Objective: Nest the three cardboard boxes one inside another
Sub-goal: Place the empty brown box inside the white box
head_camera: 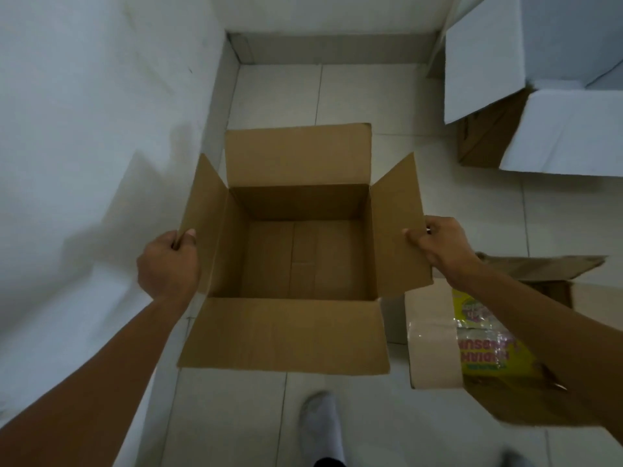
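Arms: bare to the edge of the frame, with no sleeve showing on either one.
Left hand (167,261): bare, no glove, ring or watch to be seen.
Right hand (438,242): bare, no glove; wrist plain, no band or watch.
Foot (320,423): covered in a light grey sock, no shoe.
Leg: a dark strip of trouser hem above the sock, at the bottom edge.

A white wall (84,129) fills the left of the frame, meeting another white wall (330,10) along the top at a corner. A grey skirting (337,48) runs below the top wall. The floor (387,96) is pale square tiles with thin dark joints. Light is soft and dim, casting faint shadows on the left wall.
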Demonstrator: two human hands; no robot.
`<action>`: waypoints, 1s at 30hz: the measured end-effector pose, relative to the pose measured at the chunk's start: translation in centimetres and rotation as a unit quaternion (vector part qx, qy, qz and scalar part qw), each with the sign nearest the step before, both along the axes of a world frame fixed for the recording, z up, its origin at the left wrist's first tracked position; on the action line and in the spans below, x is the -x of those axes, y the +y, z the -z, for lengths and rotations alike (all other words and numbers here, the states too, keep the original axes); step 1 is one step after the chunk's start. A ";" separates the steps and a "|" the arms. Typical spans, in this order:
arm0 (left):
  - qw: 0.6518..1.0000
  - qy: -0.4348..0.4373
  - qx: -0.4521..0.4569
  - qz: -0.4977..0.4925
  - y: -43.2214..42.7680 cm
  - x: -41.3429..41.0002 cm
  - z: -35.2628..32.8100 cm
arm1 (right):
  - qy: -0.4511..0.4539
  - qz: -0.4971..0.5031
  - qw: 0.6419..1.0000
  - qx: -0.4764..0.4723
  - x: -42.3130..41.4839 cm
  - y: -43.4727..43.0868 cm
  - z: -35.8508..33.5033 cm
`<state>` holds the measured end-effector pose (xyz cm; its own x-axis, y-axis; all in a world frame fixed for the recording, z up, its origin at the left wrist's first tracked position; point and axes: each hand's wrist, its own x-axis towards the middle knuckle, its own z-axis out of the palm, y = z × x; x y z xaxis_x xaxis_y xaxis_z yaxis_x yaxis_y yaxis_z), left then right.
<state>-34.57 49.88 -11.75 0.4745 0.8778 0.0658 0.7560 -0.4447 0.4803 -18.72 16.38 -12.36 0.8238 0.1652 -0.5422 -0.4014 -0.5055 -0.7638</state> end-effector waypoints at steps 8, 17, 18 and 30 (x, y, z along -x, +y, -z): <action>0.994 -0.094 0.006 -0.053 -10.4 -2.4 -9.7 | -0.064 -0.031 0.997 0.016 -3.7 -9.8 -9.3; 0.985 -0.164 0.043 -0.018 -22.1 -9.1 -15.7 | -0.141 -0.025 0.987 0.071 -9.5 -22.2 -17.1; 0.983 -0.174 0.053 -0.009 -23.1 -10.0 -16.1 | -0.144 -0.022 0.987 0.073 -10.2 -23.5 -17.7; 0.951 -0.259 0.137 0.098 -32.5 -25.8 -22.1 | -0.185 0.044 0.974 0.127 -21.0 -35.6 -26.7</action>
<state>-8.81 17.33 10.35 0.5979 0.7931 0.1161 0.3019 -0.3570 0.8840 2.29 -19.23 14.31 0.9753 -0.0163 -0.2201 -0.1736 -0.6723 -0.7196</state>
